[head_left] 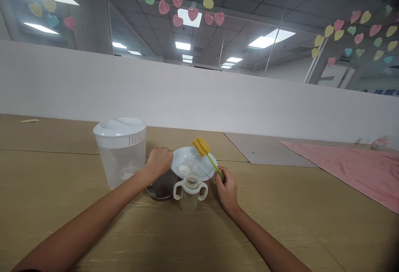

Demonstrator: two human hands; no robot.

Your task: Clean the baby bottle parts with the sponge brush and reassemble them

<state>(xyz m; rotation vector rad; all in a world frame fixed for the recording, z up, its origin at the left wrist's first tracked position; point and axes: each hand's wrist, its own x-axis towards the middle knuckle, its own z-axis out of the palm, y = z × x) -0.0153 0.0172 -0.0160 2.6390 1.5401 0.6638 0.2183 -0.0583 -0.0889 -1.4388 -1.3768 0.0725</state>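
Note:
My right hand (227, 189) grips the green handle of a bottle brush (203, 146), its yellow sponge head tilted up over a white plate (213, 160). My left hand (159, 162) is closed at the plate's left edge, above a dark round object (162, 187); whatever is in its fingers is hidden. Between my hands a clear baby bottle (188, 201) with two white side handles stands upright, its mouth uncovered. On the plate lie a white ring-like piece (183, 169) and a clear cover (189, 162), partly behind the bottle.
A translucent bucket (120, 160) with a white lid stands left of my left hand. A pink cloth (352, 168) lies at the right of the wooden table (124, 238). Behind runs a low white wall (187, 97), with glass and heart-shaped notes above.

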